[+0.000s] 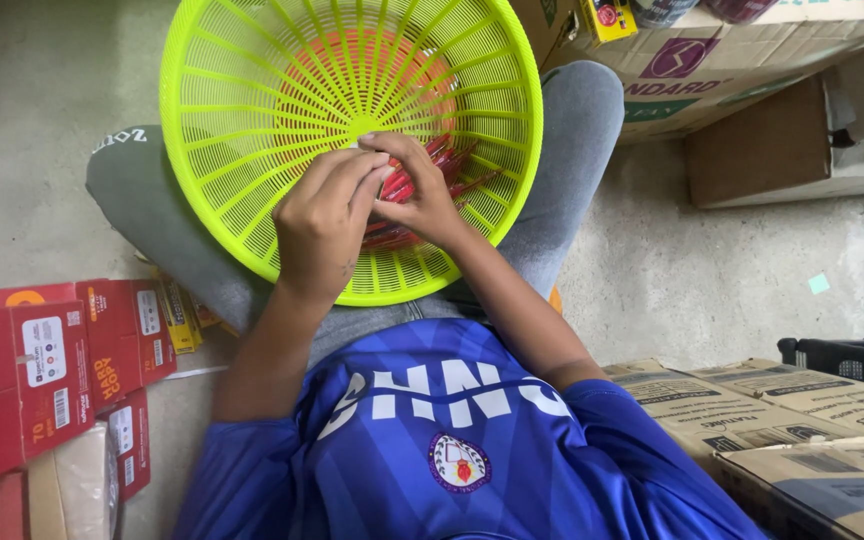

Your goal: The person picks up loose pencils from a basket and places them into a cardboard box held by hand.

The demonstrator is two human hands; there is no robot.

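basket (252, 110): lime-green slotted plastic, round, tilted on the lap | sticks (422, 180): thin, red, bunched inside basket, partly hidden

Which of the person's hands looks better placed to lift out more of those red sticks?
Probably the right hand: its fingers already pinch the red sticks in the green basket. The left hand rests beside them.

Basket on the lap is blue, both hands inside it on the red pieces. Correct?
Not quite. The head view shows the basket is bright yellow-green, not blue; blue is the person's shirt. The rest holds: it rests on the lap, and the left hand and right hand are both inside it on the thin red pieces.
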